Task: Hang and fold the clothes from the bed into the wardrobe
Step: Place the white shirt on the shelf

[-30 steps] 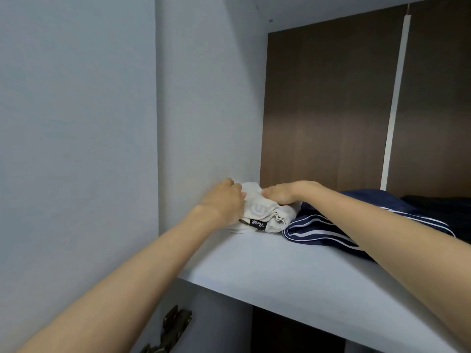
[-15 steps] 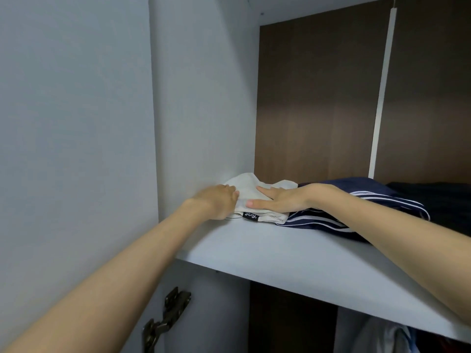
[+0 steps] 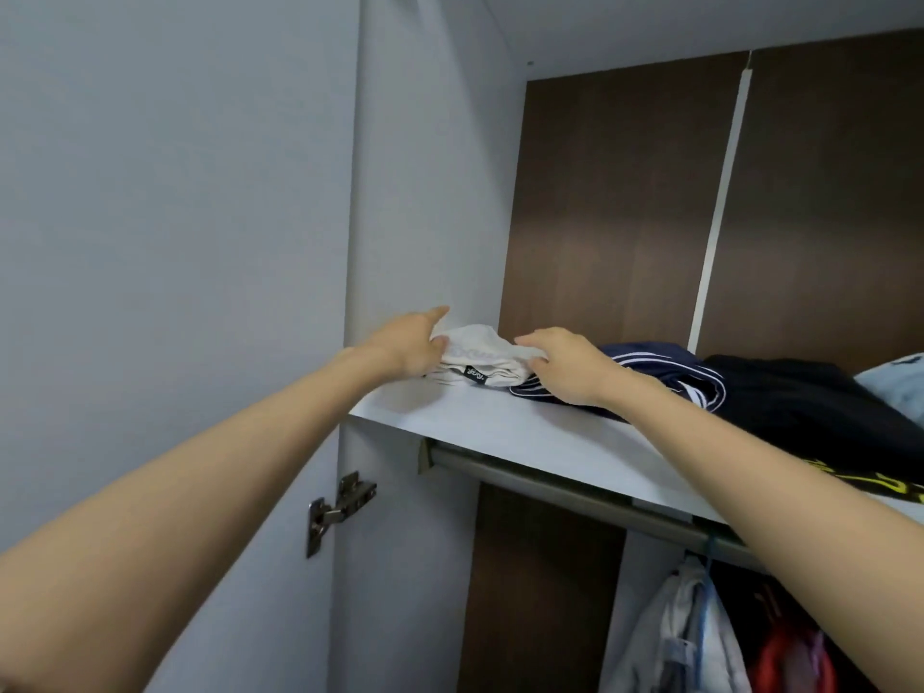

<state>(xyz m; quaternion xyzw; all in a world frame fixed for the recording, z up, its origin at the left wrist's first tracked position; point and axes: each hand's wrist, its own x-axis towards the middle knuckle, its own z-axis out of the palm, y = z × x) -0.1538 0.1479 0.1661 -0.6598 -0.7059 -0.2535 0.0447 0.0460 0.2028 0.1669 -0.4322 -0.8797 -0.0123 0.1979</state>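
A folded white garment (image 3: pixel 480 360) with a small black label lies at the left end of the wardrobe's top shelf (image 3: pixel 500 427), close to the side wall. My left hand (image 3: pixel 412 345) grips its left edge, and my right hand (image 3: pixel 565 365) holds its right edge. A folded navy garment with white stripes (image 3: pixel 665 375) lies just to the right, partly under my right wrist. A black garment with yellow print (image 3: pixel 820 417) follows it along the shelf.
A pale blue cloth (image 3: pixel 900 387) lies at the shelf's far right. Under the shelf runs a grey hanging rail (image 3: pixel 575 487) with white and red clothes (image 3: pixel 700 637) on hangers. The open door with its metal hinge (image 3: pixel 335 507) stands to the left.
The view has pulled back and dropped, so the rail and hanging clothes now show. My right hand has shifted from lying flat on the white garment to holding its right edge.
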